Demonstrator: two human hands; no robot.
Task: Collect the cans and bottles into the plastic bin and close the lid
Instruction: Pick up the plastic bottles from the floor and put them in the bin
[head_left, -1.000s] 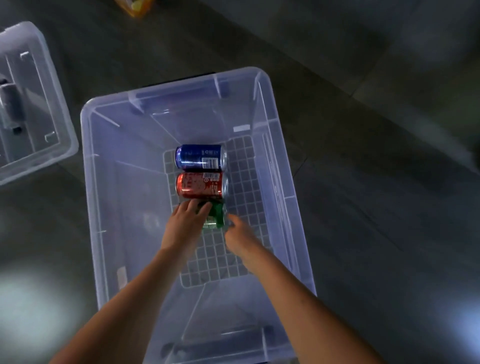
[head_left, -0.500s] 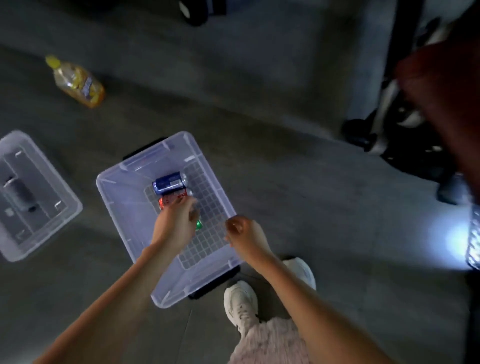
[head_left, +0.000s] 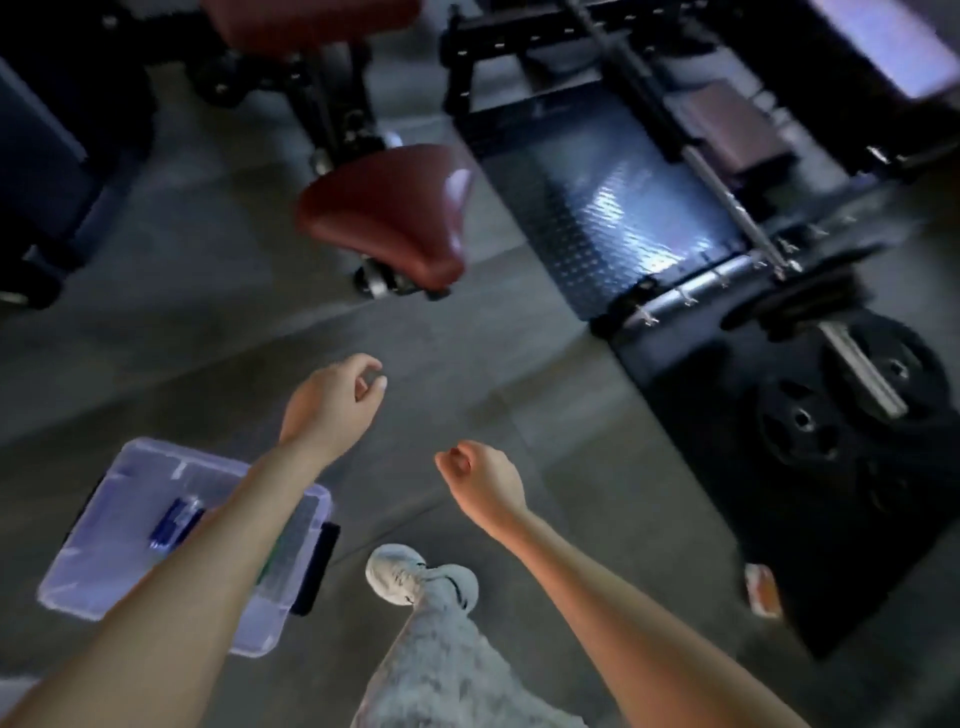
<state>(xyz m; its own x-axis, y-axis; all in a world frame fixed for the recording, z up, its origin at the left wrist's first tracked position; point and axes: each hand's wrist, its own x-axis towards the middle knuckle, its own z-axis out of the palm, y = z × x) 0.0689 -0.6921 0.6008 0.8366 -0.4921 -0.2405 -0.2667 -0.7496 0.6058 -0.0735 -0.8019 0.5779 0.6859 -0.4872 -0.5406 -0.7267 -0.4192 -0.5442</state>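
Note:
The clear plastic bin (head_left: 93, 571) stands on the floor at the lower left, partly behind my left forearm. A blue can (head_left: 174, 522) lies inside it; a bit of green shows by my arm. My left hand (head_left: 332, 402) hovers above the floor beyond the bin, fingers loosely curled and holding nothing. My right hand (head_left: 480, 480) is curled into a loose fist, also with nothing in it. An orange can (head_left: 762, 592) lies on the dark mat at the right.
A dark red padded seat (head_left: 387, 218) on a wheeled frame stands ahead. A gym machine with a metal plate (head_left: 623, 218) and black weight plates (head_left: 800, 421) fills the right. My white shoe (head_left: 400, 574) is on the grey floor beside the bin.
Both hands have left the bin and risen. The view has swung up and to the right, so the bin now sits at the lower left and gym equipment has come into sight.

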